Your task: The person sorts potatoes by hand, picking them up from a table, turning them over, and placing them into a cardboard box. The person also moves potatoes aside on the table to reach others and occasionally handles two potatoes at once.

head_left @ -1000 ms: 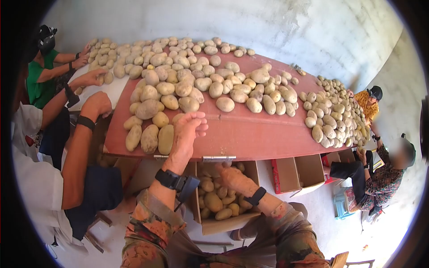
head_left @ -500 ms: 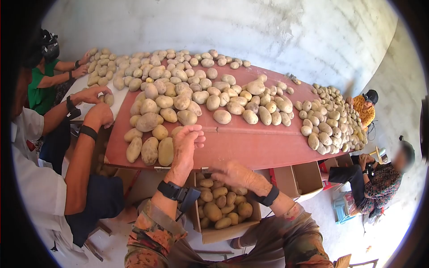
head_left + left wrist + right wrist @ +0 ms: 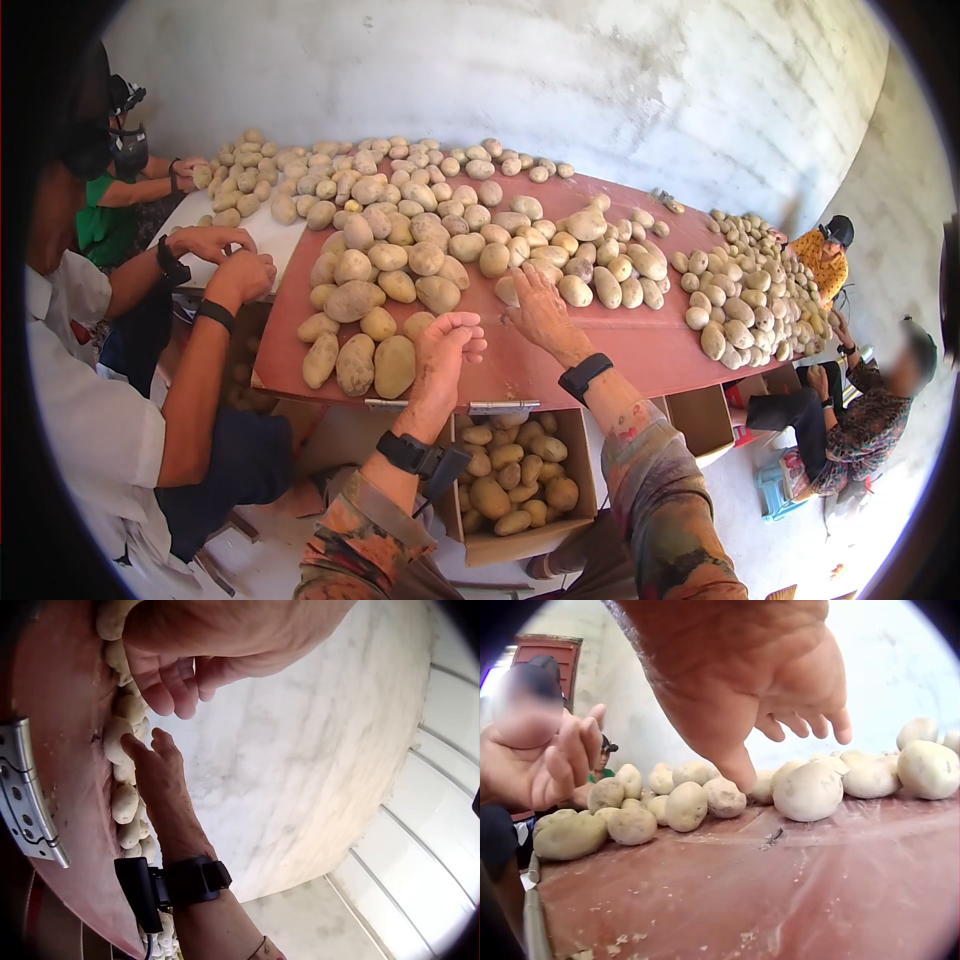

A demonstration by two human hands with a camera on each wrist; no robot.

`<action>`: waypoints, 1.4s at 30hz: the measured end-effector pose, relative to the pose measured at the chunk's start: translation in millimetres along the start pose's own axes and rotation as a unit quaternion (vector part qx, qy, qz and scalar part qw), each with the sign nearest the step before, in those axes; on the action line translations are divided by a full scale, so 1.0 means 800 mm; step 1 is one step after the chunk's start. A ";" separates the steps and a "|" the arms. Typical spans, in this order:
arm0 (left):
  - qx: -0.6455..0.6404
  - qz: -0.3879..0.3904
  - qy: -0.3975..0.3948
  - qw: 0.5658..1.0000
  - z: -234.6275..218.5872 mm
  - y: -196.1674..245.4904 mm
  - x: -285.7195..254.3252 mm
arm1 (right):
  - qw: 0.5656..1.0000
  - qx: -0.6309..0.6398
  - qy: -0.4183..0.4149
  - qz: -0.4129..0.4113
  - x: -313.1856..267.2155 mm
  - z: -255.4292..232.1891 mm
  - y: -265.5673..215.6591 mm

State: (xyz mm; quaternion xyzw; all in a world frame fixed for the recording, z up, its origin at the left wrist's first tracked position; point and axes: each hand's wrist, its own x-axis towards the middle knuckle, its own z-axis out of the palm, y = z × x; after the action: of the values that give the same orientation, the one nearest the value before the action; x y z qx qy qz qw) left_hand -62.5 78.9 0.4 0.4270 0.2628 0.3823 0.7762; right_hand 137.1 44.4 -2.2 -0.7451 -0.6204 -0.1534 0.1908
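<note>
At far left I see a neighbour's forearms [image 3: 215,290] beside the red table [image 3: 640,345], then three big potatoes [image 3: 362,362] at its near edge. My left hand [image 3: 445,345] hovers loosely curled and empty just right of them, above the boxed potatoes [image 3: 515,480]. Further right, my right hand [image 3: 540,305] reaches flat, fingers spread, touching a potato [image 3: 508,290] at the heap's [image 3: 480,235] front.

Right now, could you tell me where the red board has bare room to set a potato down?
The near strip of the red board is bare, between the right hand and the hinged edge, running right toward the far potato heap. Behind the hands, the main potato pile is crowded; the left hand borders large potatoes.
</note>
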 end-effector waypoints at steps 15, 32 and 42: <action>0.000 0.014 0.021 1.000 -0.012 0.006 0.004 | 0.988 0.054 -0.108 0.098 0.014 0.035 0.016; 0.039 0.013 0.003 0.999 -0.013 0.021 -0.003 | 0.851 0.456 -0.111 0.237 -0.067 -0.042 -0.013; 0.037 0.012 -0.003 0.999 -0.015 0.015 0.003 | 0.878 0.311 -0.363 -0.021 -0.170 -0.081 -0.082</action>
State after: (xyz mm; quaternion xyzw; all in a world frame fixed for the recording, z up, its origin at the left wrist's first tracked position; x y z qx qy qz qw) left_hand -74.4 90.2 4.6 0.4600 0.2691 0.3804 0.7558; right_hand 48.3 -93.8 -2.3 -0.6372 -0.6777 0.3249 0.1709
